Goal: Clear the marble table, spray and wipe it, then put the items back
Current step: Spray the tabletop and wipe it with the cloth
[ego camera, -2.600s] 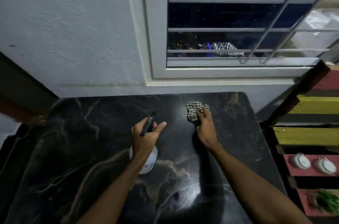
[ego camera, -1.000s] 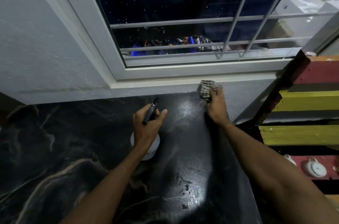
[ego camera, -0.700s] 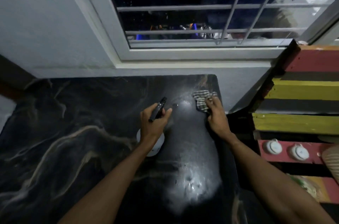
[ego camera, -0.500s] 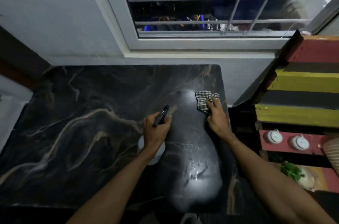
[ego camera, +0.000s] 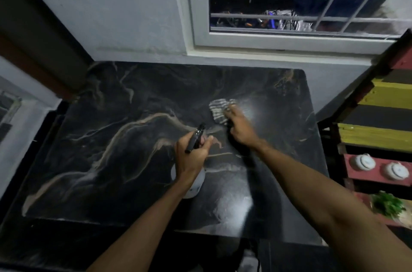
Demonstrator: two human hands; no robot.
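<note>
My left hand (ego camera: 191, 158) is curled round the bottle (ego camera: 196, 185), over the middle of the table (ego camera: 133, 138). My right hand (ego camera: 240, 131) rests on the cloth (ego camera: 217, 110), just past the bottle toward the table's far right; blur hides whether its fingers curl. I think most of the table left to wipe lies leftward, so the bottle hand blocks the path.

The table (ego camera: 133, 160) stands against the wall (ego camera: 111, 15), with the window (ego camera: 289, 4) behind its right half and a shelf (ego camera: 379, 133) to its right. On the table's right half lies the cloth (ego camera: 217, 111), under the right hand (ego camera: 239, 129); the spray bottle (ego camera: 195, 185) (in the left hand (ego camera: 191, 156)) is nearer, just left.
</note>
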